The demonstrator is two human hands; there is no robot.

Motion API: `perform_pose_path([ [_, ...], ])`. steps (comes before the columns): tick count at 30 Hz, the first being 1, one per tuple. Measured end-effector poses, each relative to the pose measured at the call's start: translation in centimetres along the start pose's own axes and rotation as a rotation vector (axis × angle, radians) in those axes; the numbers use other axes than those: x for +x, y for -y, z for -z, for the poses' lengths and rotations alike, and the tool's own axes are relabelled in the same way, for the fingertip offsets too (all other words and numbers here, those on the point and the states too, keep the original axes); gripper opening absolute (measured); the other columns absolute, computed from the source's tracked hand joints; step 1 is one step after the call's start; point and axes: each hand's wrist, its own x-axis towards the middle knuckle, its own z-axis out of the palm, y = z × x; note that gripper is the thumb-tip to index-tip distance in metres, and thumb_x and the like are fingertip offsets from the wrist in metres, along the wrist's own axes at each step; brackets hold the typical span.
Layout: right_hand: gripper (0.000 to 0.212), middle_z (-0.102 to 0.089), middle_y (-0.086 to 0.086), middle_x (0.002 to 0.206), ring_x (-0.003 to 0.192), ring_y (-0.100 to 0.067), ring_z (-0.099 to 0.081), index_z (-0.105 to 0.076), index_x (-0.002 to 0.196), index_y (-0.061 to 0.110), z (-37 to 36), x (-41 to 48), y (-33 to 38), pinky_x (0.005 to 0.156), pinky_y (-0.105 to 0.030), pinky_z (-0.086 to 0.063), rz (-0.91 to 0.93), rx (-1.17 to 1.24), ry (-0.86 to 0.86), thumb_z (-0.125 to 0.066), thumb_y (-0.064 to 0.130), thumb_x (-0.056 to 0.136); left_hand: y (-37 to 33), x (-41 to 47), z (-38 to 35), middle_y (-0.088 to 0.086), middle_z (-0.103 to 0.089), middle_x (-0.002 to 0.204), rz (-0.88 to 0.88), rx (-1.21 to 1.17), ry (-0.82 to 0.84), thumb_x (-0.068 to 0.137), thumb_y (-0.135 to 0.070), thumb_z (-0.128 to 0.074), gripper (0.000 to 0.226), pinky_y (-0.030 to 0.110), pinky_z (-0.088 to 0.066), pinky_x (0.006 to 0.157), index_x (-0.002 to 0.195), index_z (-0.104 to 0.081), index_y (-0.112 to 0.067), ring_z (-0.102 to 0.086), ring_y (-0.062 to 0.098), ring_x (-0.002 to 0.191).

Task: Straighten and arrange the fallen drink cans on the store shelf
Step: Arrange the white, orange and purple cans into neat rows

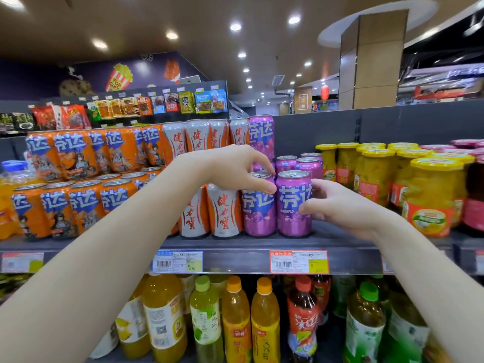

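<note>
at the front edge of the shelf (235, 243), above the price tags (299, 262), two purple cans stand upright side by side, touching. our left hand (235, 167) sits over the top of the left purple can (258, 213) and grips its rim with thumb and fingertips; our right hand (343, 205) curls round the right side of the right purple can (292, 205) — thumb in front, fingers behind. white-and-orange cans (222, 210) stand just to the left, orange cans (52, 205) beyond them, jars of yellow fruit (432, 195) to the right. behind — more purple cans (309, 166), upright.
</note>
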Motion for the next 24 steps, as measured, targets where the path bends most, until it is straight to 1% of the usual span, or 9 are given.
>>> perform_pose_path([
  [3,0.049,-0.074,0.006,0.121,0.114,-0.01,-0.068,-0.061,0.131,0.022,1.0,-0.7,0.8,0.101,-0.036,-0.053,-0.025,-0.115,0.108,-0.07,0.001,0.087,0.3,0.0,-0.4,-0.021,-0.052,0.104,0.02,-0.042,-0.002,0.086,-0.072,-0.061,0.06,0.029,-0.048,0.088,0.138,-0.056,-0.043,-0.056,0.003,0.094],
  [5,0.048,-0.074,0.008,0.121,0.11,-0.008,-0.07,-0.06,0.129,0.025,2.2,-0.6,1.5,0.095,-0.034,-0.055,-0.057,-0.193,0.08,-0.069,0.002,0.088,0.6,0.0,-0.6,-0.014,-0.055,0.114,0.035,-0.05,-0.011,0.083,-0.076,-0.06,0.065,0.032,-0.05,0.092,0.139,-0.054,-0.044,-0.058,0.008,0.102],
  [7,0.037,-0.075,-0.006,0.114,0.097,-0.019,-0.075,-0.062,0.123,0.015,3.5,0.5,1.8,0.082,-0.035,-0.061,-0.067,-0.148,-0.161,-0.064,-0.001,0.09,0.8,0.0,-0.8,-0.011,-0.058,0.121,0.046,-0.08,-0.037,0.082,-0.077,-0.06,0.067,0.034,-0.053,0.095,0.139,-0.053,-0.043,-0.061,0.01,0.107],
  [9,0.03,-0.074,-0.017,0.108,0.088,-0.025,-0.075,-0.063,0.118,0.004,4.1,2.4,1.7,0.071,-0.033,-0.061,-0.076,-0.123,-0.441,-0.066,-0.001,0.089,0.9,0.0,-0.9,-0.012,-0.063,0.118,0.042,-0.135,-0.071,0.084,-0.076,-0.059,0.062,0.035,-0.056,0.094,0.136,-0.057,-0.041,-0.064,0.008,0.105],
  [11,0.031,-0.071,-0.017,0.107,0.084,-0.023,-0.07,-0.06,0.113,0.003,3.9,4.6,1.2,0.064,-0.031,-0.057,-0.113,-0.176,-0.573,-0.071,0.001,0.084,0.8,0.1,-0.7,-0.012,-0.067,0.114,0.04,-0.171,-0.099,0.087,-0.073,-0.058,0.055,0.037,-0.059,0.091,0.13,-0.061,-0.039,-0.067,0.006,0.101],
  [13,0.043,-0.066,-0.011,0.111,0.086,-0.018,-0.064,-0.054,0.113,0.01,3.3,6.4,0.6,0.064,-0.031,-0.052,-0.174,-0.28,-0.579,-0.081,0.014,0.079,0.8,0.2,-0.5,-0.013,-0.069,0.112,0.057,-0.188,-0.123,0.09,-0.07,-0.056,0.048,0.037,-0.06,0.089,0.125,-0.065,-0.039,-0.067,0.005,0.099],
  [16,0.067,-0.064,-0.007,0.125,0.103,-0.02,-0.062,-0.052,0.129,0.01,2.8,7.9,-0.1,0.08,-0.034,-0.051,-0.22,-0.375,-0.526,-0.087,0.029,0.075,1.1,0.2,-0.1,-0.013,-0.071,0.107,0.074,-0.209,-0.165,0.092,-0.069,-0.054,0.043,0.035,-0.059,0.088,0.119,-0.067,-0.037,-0.068,0.004,0.095],
  [19,0.06,-0.066,-0.002,0.124,0.099,-0.018,-0.059,-0.057,0.128,0.012,2.8,8.1,-0.2,0.082,-0.032,-0.048,-0.182,-0.41,-0.507,-0.086,0.028,0.078,1.3,0.3,0.4,-0.012,-0.072,0.102,0.08,-0.215,-0.196,0.094,-0.065,-0.055,0.039,0.029,-0.057,0.082,0.115,-0.069,-0.036,-0.068,0.003,0.091],
  [24,0.076,-0.065,-0.005,0.126,0.105,-0.022,-0.062,-0.055,0.126,0.015,3.2,5.4,0.7,0.077,-0.033,-0.049,-0.25,-0.567,-0.532,-0.088,0.051,0.068,1.7,1.2,1.0,-0.012,-0.071,0.101,0.068,-0.175,-0.214,0.096,-0.059,-0.058,0.036,0.026,-0.055,0.079,0.116,-0.069,-0.032,-0.067,0.004,0.093],
])
